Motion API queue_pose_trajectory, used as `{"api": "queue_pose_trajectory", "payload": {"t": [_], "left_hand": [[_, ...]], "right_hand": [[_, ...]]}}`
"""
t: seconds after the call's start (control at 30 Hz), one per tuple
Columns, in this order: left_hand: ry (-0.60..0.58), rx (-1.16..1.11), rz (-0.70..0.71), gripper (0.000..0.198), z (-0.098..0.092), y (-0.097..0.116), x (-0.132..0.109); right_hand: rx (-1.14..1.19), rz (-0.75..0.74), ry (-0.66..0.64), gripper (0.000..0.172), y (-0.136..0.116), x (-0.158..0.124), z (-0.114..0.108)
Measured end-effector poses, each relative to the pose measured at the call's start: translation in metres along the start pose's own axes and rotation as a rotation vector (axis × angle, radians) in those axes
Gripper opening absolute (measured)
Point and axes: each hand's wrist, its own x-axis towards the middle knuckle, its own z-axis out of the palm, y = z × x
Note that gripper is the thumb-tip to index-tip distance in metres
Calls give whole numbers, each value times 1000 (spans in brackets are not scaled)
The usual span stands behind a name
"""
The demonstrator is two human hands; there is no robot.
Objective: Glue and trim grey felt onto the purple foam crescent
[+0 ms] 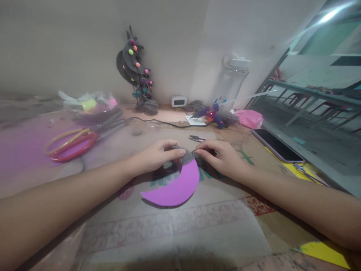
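Observation:
A purple crescent moon cutout (180, 184) lies just above the table in front of me, its upper end wrapped in grey yarn (187, 156). My left hand (166, 155) pinches that wrapped end between thumb and fingers. At its right side my right hand (220, 155) has thumb and fingertips pressed together on a strand of the grey yarn. Small thread snips (196, 139) lie just beyond my hands. Farther back a dark blue glue gun (211, 114) shows a red light.
Red-and-yellow-handled scissors (75, 145) lie at left, near a plastic bag of pompoms (90, 103). Decorated grey moons (131, 62) hang by the wall. A small digital clock (179, 101) stands at the back. A phone (278, 145) and pink bag (249, 118) are at right.

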Motion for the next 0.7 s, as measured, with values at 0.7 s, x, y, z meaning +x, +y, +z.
{"api": "queue_pose_trajectory", "payload": {"t": [0.7], "left_hand": [[193,6,24,33,1,-2,3]], "right_hand": [[234,123,244,12,6,0,2]]}}
